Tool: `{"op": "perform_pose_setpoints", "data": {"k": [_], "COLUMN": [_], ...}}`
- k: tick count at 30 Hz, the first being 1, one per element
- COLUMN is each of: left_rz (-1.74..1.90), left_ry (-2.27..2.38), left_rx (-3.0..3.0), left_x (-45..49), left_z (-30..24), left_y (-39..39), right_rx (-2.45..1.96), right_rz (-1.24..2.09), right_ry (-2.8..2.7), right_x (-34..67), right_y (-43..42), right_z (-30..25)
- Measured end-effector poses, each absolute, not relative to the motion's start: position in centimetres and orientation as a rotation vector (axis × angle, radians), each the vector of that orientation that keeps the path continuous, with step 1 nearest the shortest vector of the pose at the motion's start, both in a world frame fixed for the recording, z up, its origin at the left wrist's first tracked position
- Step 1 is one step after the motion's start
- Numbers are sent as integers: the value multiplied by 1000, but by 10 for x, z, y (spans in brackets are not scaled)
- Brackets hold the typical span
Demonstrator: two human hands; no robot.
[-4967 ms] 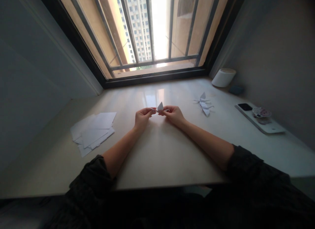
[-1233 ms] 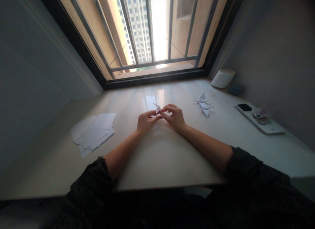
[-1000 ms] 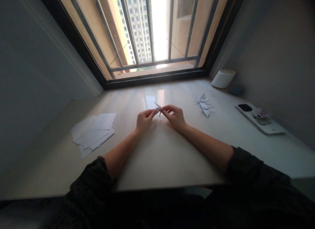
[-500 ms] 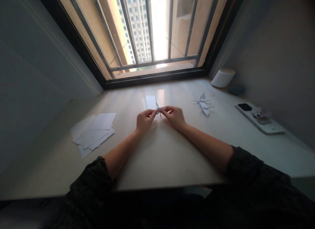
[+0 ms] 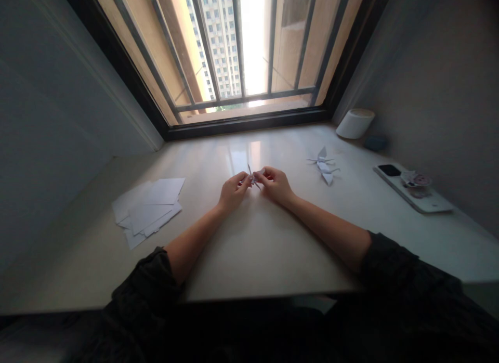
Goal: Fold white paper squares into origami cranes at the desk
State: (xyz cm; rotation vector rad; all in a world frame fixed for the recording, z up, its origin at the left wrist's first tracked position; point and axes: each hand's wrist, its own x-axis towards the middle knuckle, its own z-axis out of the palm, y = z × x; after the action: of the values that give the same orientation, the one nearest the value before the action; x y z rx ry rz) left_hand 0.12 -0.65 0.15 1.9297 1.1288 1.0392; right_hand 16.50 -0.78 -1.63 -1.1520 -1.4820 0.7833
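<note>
Between my fingertips is a small white paper crane (image 5: 252,179), with thin points sticking out above and below; much of it is hidden by the fingers. My left hand (image 5: 233,191) pinches it from the left side. From the right, my right hand (image 5: 276,184) pinches it with thumb and forefinger. Both hands are close together just over the white tabletop (image 5: 249,248). Off to the right lie two folded paper cranes (image 5: 323,166), touching or nearly touching each other.
A loose pile of white paper sheets (image 5: 150,209) lies on the left. At the right edge are a phone (image 5: 432,201) with a round ornament on its back, a white cylindrical object (image 5: 354,124) and a small dark object (image 5: 376,143). A barred window (image 5: 249,121) stands behind the table.
My left hand has moved slightly right, closer to my right hand, and its fingers have shifted on the paper. The folded paper has turned a little between the fingertips.
</note>
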Motion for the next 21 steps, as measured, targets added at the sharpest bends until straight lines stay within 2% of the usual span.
{"op": "perform_pose_setpoints", "data": {"k": [5, 15, 21], "left_rz": [1045, 1087, 1099], "left_ry": [1079, 888, 904], "left_rx": [1916, 1723, 1644], "left_x": [0, -4, -5], "left_z": [2, -7, -6], "left_y": [-7, 5, 7], "right_rx": [-1201, -922, -910], "right_rz": [723, 1019, 1109], "right_ry": [-1582, -1427, -1315], "right_x": [165, 162, 159], "right_y": [-10, -11, -12], "right_z": [-16, -13, -4]}}
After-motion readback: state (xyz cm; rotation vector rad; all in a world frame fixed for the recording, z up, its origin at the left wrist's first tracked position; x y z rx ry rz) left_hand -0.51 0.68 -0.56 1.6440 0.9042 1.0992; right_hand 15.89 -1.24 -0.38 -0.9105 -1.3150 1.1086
